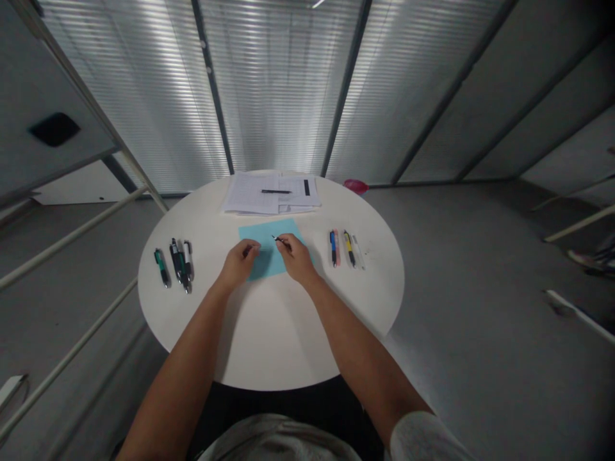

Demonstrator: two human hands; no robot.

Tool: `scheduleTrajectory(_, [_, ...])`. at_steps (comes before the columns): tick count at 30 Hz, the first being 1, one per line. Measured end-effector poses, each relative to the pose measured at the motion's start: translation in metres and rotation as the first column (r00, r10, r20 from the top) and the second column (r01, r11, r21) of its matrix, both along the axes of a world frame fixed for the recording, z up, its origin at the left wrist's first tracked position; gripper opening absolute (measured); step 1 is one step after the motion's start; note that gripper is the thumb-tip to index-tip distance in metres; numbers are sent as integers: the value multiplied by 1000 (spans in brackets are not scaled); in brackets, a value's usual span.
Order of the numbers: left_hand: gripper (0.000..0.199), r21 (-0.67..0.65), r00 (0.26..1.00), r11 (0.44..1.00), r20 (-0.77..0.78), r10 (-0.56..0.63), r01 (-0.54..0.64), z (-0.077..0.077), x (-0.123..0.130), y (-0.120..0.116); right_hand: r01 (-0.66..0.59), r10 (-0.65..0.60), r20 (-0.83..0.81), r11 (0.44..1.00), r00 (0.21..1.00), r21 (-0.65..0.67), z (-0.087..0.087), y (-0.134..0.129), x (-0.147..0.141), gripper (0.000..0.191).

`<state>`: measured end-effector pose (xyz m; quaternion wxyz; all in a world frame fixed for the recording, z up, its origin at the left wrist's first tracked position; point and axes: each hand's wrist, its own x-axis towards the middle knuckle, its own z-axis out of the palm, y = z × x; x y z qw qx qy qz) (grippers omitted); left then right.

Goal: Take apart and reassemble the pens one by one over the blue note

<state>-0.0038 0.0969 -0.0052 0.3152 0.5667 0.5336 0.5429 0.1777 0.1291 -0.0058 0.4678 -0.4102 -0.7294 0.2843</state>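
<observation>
A light blue sheet [270, 262] lies on the round white table [273, 333] between my hands. My left hand [237, 261] is closed over the sheet's left part, pinching something dark that is too small to make out. Over the right part, my right hand [296, 257] is closed on a thin dark piece [281, 240] with a light tip, possibly part of a pen. The two hands are apart.
Several pens [180, 261] and a green pen [161, 267] lie on the left. On the right are a blue pen [333, 248], a yellow pen [349, 248] and slim clear pieces. Papers [252, 194] with a black pen [276, 191] lie at the back.
</observation>
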Motion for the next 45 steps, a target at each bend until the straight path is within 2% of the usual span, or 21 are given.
scheduleTrajectory(3, [20,-62,978,998,201,46,-35,3,2,3,-22,22,53,1000,998,2,-2,0,1,23])
scheduleTrajectory(7, [28,-174,876,985,477,70,16,7,2,3,-75,71,110,997,991,30,-4,0,2,32])
scheduleTrajectory(12, [33,-210,768,970,639,44,119,14,3,0,-137,121,195,988,973,70,-2,-1,3,33])
scheduleTrajectory(26, [33,-213,766,955,643,-23,207,14,6,-3,-180,150,228,977,962,118,-4,0,3,34])
scheduleTrajectory(34, [30,-194,751,959,659,-29,207,13,4,-2,-181,147,257,977,955,115,-6,1,3,34])
scheduleTrajectory(39, [29,-226,774,952,633,-18,206,14,6,-2,-169,124,307,978,943,125,-6,1,3,34])
scheduleTrajectory(45, [28,-223,791,958,612,-7,181,14,6,-2,-161,118,289,979,950,128,-6,1,4,34])
